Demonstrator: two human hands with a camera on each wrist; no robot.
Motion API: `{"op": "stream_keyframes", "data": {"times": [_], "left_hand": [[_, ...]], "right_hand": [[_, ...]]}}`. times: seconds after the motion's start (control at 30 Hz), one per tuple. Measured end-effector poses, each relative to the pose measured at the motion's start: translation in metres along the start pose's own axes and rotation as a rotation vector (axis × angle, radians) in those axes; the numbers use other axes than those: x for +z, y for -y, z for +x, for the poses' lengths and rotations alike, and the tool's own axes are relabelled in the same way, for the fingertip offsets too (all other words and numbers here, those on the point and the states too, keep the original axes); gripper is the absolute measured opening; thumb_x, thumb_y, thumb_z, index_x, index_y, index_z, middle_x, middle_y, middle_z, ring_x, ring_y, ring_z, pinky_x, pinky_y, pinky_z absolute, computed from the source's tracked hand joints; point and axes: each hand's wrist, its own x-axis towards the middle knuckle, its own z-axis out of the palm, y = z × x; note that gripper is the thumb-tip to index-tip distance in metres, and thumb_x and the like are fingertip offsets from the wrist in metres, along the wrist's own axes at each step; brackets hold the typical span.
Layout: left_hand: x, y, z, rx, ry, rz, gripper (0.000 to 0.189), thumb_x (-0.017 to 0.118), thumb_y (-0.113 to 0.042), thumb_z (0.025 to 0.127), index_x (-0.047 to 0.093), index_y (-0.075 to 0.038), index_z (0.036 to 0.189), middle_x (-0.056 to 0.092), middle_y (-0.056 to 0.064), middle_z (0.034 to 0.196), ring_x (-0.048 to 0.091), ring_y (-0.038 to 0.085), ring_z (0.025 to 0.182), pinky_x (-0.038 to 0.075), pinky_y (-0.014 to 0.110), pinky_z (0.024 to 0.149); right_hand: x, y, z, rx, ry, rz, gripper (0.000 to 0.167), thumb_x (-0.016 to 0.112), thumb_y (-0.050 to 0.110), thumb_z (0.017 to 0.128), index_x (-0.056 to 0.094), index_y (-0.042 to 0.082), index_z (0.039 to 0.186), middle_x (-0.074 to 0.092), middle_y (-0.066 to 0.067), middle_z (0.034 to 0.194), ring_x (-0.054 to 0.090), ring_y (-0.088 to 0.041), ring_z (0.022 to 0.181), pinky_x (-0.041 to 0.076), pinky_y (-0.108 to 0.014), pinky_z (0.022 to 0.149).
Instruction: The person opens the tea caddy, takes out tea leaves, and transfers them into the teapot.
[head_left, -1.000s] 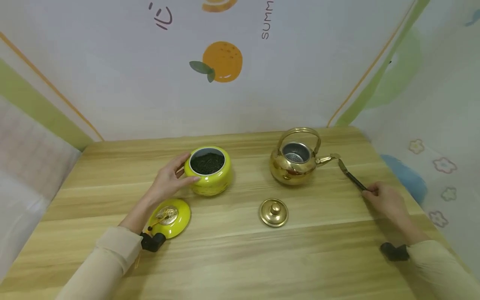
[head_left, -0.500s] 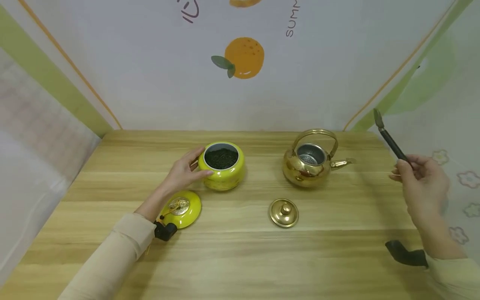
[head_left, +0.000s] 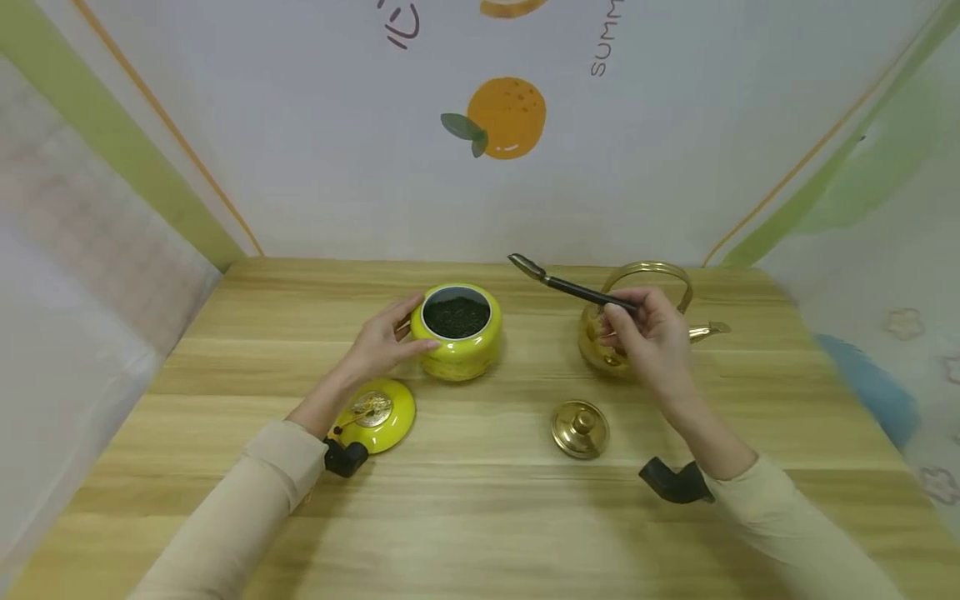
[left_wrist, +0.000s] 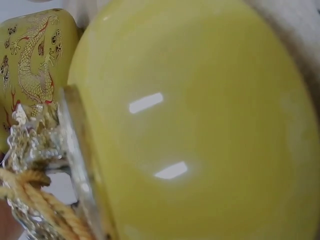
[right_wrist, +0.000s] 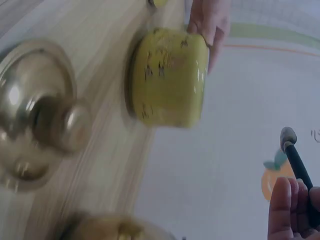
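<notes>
My left hand (head_left: 386, 340) holds the side of a round yellow tea jar (head_left: 461, 360), thumb at the near rim and fingers behind. Dark loose tea leaves (head_left: 456, 317) lie inside the lidless jar. A dragon pattern shows on the jar (left_wrist: 37, 60) in the left wrist view, behind its large glossy lid (left_wrist: 200, 135). My right hand (head_left: 658, 342) pinches the dark handle of a tea scoop (head_left: 573, 289) in the air, its head pointing left toward the jar. In the head view this hand covers part of a gold kettle (head_left: 596, 354).
The gold kettle lid (head_left: 581, 429) lies knob-up in front of the kettle. Beside my left wrist is the yellow jar lid (head_left: 393, 417) with its metal knob and orange cord. A printed wall sheet (head_left: 360, 183) rises behind the wooden table (head_left: 487, 517).
My right hand has lifted the scoop off the table at the right and swung it left, in front of the kettle. The left hand stays on the jar. The head view has shifted.
</notes>
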Motion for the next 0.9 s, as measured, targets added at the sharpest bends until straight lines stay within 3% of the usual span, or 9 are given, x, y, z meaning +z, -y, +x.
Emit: {"op": "stream_keyframes", "data": {"times": [0.17,0.3,0.5,0.77,0.9], "left_hand": [[0.006,0.0,0.006,-0.005,0.014,-0.011,0.081,0.071,-0.009,0.083,0.023,0.002,0.147,0.017,0.018,0.155,0.024,0.03,0.141,0.032,0.035,0.11],[0.007,0.0,0.008,-0.018,0.014,-0.02,0.08,0.071,-0.009,0.083,0.024,0.001,0.147,0.017,0.016,0.155,0.024,0.029,0.141,0.032,0.034,0.11],[0.01,-0.001,0.008,-0.033,0.015,-0.026,0.081,0.072,-0.01,0.083,0.024,0.0,0.147,0.017,0.015,0.155,0.024,0.029,0.141,0.031,0.034,0.111],[0.01,-0.001,0.007,-0.046,0.009,-0.039,0.082,0.072,-0.009,0.082,0.024,-0.002,0.148,0.016,0.014,0.156,0.024,0.028,0.141,0.03,0.034,0.111],[0.01,-0.002,0.007,-0.038,0.012,-0.039,0.081,0.072,-0.008,0.083,0.023,-0.001,0.147,0.016,0.015,0.156,0.023,0.029,0.141,0.03,0.034,0.111]], "right_hand": [[0.024,-0.008,0.006,0.025,0.06,-0.051,0.016,0.057,-0.004,0.09,0.053,-0.011,0.105,0.064,0.0,0.08,0.064,-0.006,0.069,0.057,-0.023,0.064],[0.039,-0.014,0.011,0.08,0.089,-0.016,0.019,0.058,-0.003,0.09,0.053,-0.012,0.106,0.061,-0.013,0.085,0.063,-0.008,0.07,0.058,-0.025,0.066],[0.056,-0.02,0.02,0.147,0.087,0.039,0.019,0.057,-0.004,0.09,0.053,-0.013,0.107,0.059,-0.011,0.084,0.062,-0.007,0.069,0.057,-0.023,0.066],[0.072,-0.028,0.031,0.074,0.114,-0.044,0.018,0.06,0.0,0.09,0.06,-0.011,0.104,0.062,-0.019,0.079,0.06,-0.007,0.065,0.057,-0.023,0.062],[0.077,-0.029,0.035,0.067,0.146,-0.111,0.016,0.059,0.002,0.091,0.063,-0.008,0.103,0.061,-0.026,0.081,0.063,-0.019,0.066,0.057,-0.026,0.061]]}}
